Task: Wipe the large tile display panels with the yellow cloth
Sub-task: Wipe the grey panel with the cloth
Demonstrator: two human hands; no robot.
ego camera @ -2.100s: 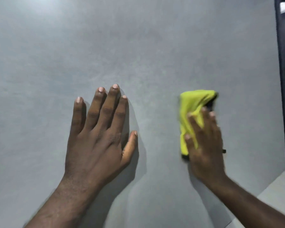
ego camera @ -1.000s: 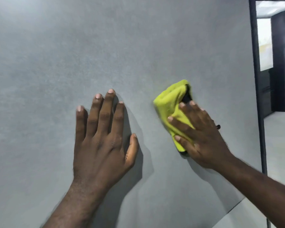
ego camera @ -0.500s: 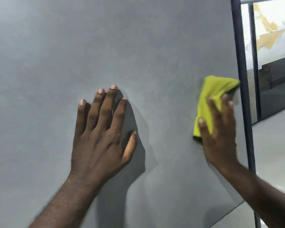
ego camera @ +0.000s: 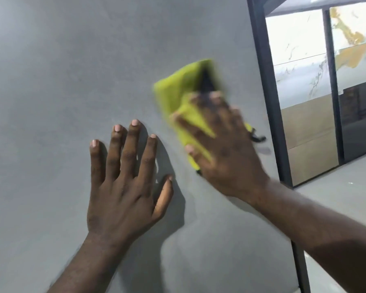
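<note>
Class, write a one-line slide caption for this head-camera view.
Left hand braced flat on the grey tile panel while the right hand presses a yellow cloth against it.

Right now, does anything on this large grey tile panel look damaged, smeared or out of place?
Nothing stands out. The large grey tile panel shows no cracks or spills; the left hand rests flat on it, and the right hand presses the folded yellow cloth against it.

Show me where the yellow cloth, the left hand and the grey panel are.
yellow cloth (ego camera: 178, 92), head view, upper folded part.
left hand (ego camera: 123, 197), head view, back of hand.
grey panel (ego camera: 72, 60), head view, bare upper surface.
</note>
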